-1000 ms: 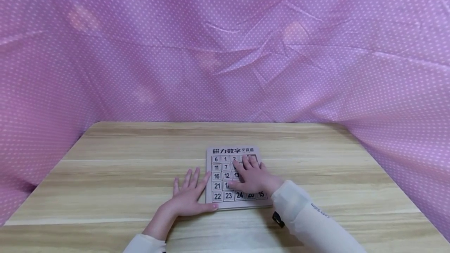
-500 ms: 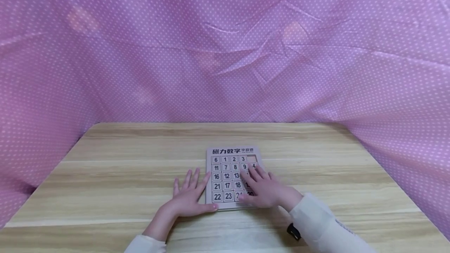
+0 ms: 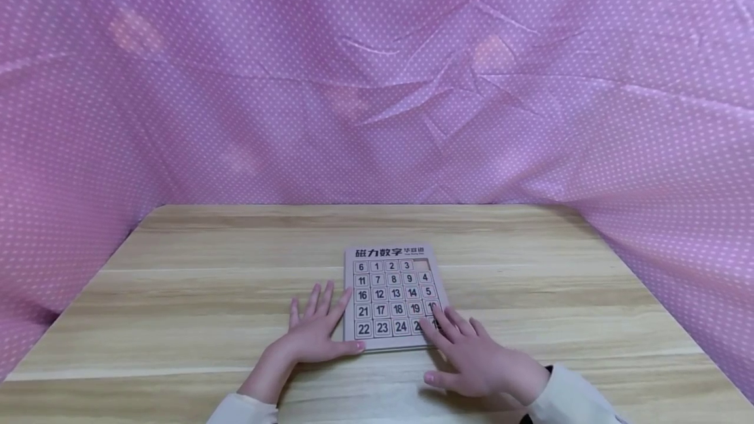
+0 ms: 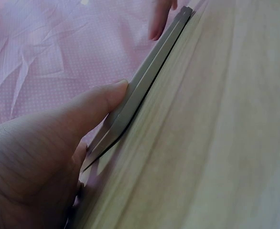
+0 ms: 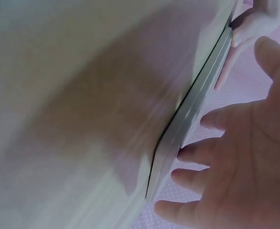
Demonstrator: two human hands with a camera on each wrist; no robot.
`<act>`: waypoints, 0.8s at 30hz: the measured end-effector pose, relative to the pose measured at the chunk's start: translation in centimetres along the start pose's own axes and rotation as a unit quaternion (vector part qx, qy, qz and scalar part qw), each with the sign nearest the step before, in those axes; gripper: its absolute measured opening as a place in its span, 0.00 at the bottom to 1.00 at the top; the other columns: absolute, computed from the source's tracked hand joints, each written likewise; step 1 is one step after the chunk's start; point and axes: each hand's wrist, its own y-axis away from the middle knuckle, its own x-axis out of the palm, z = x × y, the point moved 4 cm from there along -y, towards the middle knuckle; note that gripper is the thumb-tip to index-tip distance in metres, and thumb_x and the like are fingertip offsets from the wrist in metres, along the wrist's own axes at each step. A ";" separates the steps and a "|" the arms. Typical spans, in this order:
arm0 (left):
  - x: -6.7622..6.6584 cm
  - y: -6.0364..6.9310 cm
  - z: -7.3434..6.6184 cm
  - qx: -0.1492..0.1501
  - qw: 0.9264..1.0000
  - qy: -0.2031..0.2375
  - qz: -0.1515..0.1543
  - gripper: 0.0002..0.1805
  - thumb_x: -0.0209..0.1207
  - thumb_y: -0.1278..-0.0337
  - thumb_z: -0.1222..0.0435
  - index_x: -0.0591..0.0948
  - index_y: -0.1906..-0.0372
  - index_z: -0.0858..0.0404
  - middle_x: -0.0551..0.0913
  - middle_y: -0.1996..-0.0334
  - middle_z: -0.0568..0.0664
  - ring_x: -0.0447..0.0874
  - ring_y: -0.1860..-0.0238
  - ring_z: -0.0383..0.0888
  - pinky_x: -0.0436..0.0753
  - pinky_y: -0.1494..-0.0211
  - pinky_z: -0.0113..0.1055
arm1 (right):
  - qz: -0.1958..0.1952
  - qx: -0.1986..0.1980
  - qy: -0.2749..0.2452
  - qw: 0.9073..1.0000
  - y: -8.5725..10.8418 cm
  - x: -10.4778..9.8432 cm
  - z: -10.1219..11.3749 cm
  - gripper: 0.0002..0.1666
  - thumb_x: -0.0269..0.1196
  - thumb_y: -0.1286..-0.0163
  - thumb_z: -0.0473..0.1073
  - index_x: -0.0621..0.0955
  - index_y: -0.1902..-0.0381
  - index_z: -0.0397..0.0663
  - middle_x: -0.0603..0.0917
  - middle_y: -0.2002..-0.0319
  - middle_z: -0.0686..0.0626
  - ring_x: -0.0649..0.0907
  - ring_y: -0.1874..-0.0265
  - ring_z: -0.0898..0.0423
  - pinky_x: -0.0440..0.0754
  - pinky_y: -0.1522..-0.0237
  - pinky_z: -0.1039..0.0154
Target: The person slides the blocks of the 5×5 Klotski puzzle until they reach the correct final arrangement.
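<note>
A pale number sliding puzzle (image 3: 389, 343) lies flat on the table, with rows of square numbered tiles and a gap at its top right. My left hand (image 3: 313, 335) is spread along its left edge, the thumb (image 4: 104, 102) resting on the near left corner. Fingers of my right hand (image 3: 471, 362) reach over the near right corner, partly covering the tiles there; its thumb is off the board. The right wrist view shows this hand (image 5: 240, 157) with fingers apart, holding nothing. Whether its fingertips touch the tiles, I cannot tell.
The light wood-grain table (image 3: 235, 247) extends around the puzzle on every side. A pink cloth with white dots (image 3: 377, 116) hangs behind the table and along both sides.
My right hand has moved from the puzzle's upper right down to its near right corner, uncovering the gap and the right-hand tiles. My left hand has stayed put.
</note>
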 end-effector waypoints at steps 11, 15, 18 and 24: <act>0.1 0.1 -0.2 0.002 1.000 0.004 -0.006 0.53 0.49 0.66 0.31 0.47 0.33 0.53 0.38 0.35 0.61 0.28 0.37 0.57 0.26 0.45 0.59 | -0.023 -0.002 0.002 1.000 -1.0 0.0 -0.6 0.48 0.45 0.43 0.69 0.52 0.35 0.43 0.46 0.36 0.38 0.45 0.39 0.39 0.44 0.47 0.36; 0.1 0.1 -0.3 0.003 1.000 0.001 -0.005 0.53 0.48 0.66 0.31 0.47 0.33 0.53 0.37 0.35 0.61 0.27 0.37 0.57 0.26 0.45 0.59 | -0.023 0.006 0.006 1.000 -1.5 -0.1 -1.0 0.49 0.45 0.43 0.70 0.50 0.34 0.45 0.45 0.35 0.38 0.44 0.39 0.39 0.44 0.46 0.36; 0.2 0.2 -0.3 0.003 1.000 0.001 -0.005 0.53 0.48 0.66 0.31 0.47 0.33 0.53 0.37 0.35 0.61 0.27 0.37 0.57 0.26 0.45 0.59 | -0.024 0.010 0.008 1.000 -1.8 -0.2 -1.3 0.49 0.45 0.43 0.70 0.49 0.34 0.45 0.45 0.35 0.38 0.44 0.39 0.39 0.43 0.46 0.36; 0.2 0.3 -0.4 0.004 1.000 0.000 -0.006 0.53 0.48 0.66 0.31 0.48 0.33 0.53 0.38 0.35 0.61 0.27 0.37 0.58 0.27 0.45 0.59 | -0.040 0.000 0.018 0.999 -2.1 0.0 -1.1 0.48 0.45 0.43 0.69 0.50 0.34 0.45 0.48 0.36 0.38 0.45 0.39 0.39 0.45 0.46 0.36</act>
